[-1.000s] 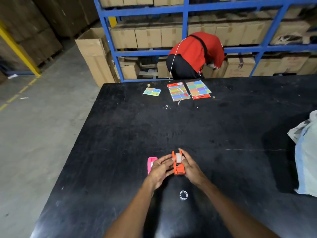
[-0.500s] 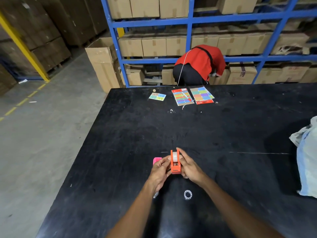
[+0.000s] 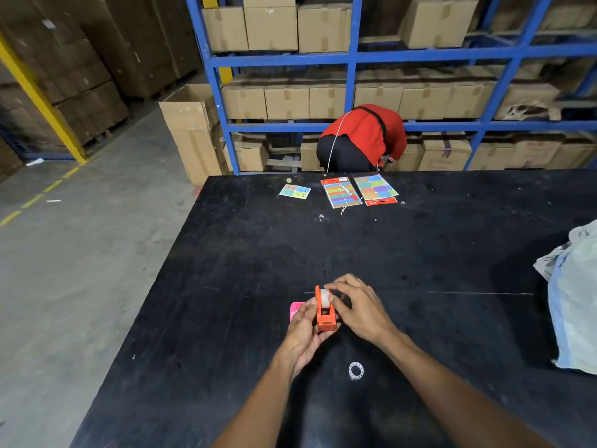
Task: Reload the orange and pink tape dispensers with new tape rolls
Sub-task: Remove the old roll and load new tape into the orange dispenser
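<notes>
The orange tape dispenser [image 3: 325, 315] stands at the near middle of the black table [image 3: 420, 253], with a whitish tape roll [image 3: 324, 298] seated in its top. My left hand [image 3: 302, 337] grips the dispenser's body from the left side. My right hand [image 3: 361, 308] reaches in from the right, its fingertips on the tape roll. The pink tape dispenser [image 3: 295, 310] lies on the table just left of the orange one, mostly hidden behind my left hand. An empty clear tape core [image 3: 355, 370] lies on the table nearer to me.
Colourful sticker packs [image 3: 358, 191] and a small card [image 3: 294, 192] lie at the table's far edge. A pale plastic bag [image 3: 571, 295] sits at the right edge. A person in red [image 3: 365, 137] bends at the blue shelving [image 3: 355, 59] full of cardboard boxes.
My right hand has lifted its fingers onto the top of the tape roll. The camera has tilted up slightly, showing more of the shelves. The dispenser stays in place.
</notes>
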A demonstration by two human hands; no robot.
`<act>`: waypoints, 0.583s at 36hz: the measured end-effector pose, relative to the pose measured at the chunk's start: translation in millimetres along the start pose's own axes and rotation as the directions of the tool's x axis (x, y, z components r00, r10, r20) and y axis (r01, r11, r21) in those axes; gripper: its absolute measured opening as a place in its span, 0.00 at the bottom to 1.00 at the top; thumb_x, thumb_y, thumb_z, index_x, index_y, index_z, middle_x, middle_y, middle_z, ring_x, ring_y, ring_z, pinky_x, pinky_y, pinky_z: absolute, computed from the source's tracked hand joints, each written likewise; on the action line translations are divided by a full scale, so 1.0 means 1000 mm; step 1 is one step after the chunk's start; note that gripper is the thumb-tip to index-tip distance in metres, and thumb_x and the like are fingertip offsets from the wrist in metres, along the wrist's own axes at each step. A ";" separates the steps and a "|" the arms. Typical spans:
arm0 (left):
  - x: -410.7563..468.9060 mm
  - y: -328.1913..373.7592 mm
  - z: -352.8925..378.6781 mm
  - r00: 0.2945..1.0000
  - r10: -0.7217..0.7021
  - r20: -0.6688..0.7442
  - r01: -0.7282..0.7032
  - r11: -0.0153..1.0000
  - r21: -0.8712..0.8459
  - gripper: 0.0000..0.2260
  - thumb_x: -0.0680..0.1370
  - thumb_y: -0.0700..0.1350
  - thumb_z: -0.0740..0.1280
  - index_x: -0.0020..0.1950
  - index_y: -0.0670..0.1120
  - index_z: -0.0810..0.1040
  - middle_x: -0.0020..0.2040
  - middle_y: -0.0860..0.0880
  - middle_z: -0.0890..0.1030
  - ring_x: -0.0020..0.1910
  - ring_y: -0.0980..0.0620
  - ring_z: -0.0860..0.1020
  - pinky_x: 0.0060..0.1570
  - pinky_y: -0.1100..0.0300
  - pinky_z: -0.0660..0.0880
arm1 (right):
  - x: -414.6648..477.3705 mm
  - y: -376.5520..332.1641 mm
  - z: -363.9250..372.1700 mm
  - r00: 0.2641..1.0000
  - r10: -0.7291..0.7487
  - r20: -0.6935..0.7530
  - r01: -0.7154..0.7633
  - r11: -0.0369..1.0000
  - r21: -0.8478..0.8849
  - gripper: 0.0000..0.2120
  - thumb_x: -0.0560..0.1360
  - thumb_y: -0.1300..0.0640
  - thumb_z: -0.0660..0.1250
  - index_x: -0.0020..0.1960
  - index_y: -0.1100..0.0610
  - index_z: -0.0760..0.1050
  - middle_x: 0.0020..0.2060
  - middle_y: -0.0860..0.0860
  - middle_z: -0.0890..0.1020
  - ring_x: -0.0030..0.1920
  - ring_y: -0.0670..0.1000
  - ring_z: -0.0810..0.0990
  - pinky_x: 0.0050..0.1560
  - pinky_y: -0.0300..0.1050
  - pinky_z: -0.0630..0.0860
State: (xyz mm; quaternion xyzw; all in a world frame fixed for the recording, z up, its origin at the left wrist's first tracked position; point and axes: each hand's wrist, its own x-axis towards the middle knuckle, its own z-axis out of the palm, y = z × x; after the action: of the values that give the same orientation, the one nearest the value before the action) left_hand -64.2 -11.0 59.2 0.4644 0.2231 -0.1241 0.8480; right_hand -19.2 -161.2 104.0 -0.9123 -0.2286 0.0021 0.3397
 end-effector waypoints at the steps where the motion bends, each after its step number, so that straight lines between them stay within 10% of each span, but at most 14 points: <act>1: 0.000 0.001 0.001 1.000 0.009 0.006 -0.009 1.000 0.003 0.15 0.81 0.49 0.62 0.63 0.41 0.74 0.60 0.37 0.81 0.55 0.42 0.82 0.59 0.44 0.78 | 0.001 -0.002 -0.001 0.999 -0.032 0.016 0.033 0.998 -0.049 0.12 0.77 0.48 0.66 0.60 0.43 0.78 0.52 0.38 0.75 0.52 0.41 0.74 0.55 0.46 0.69; 21: 0.000 0.009 -0.004 0.999 0.024 0.023 -0.022 0.997 -0.077 0.13 0.82 0.47 0.61 0.64 0.42 0.74 0.61 0.34 0.80 0.57 0.39 0.82 0.54 0.42 0.80 | 0.012 -0.024 -0.003 0.982 -0.185 -0.040 0.162 0.932 -0.324 0.10 0.79 0.50 0.61 0.45 0.49 0.79 0.44 0.43 0.78 0.47 0.47 0.73 0.49 0.44 0.63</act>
State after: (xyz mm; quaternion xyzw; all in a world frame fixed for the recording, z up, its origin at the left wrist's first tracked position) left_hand -61.2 -2.7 63.8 0.4326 0.2121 -0.1115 0.8692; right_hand -17.9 -142.0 122.9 -0.9309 -0.2937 -0.0968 0.1943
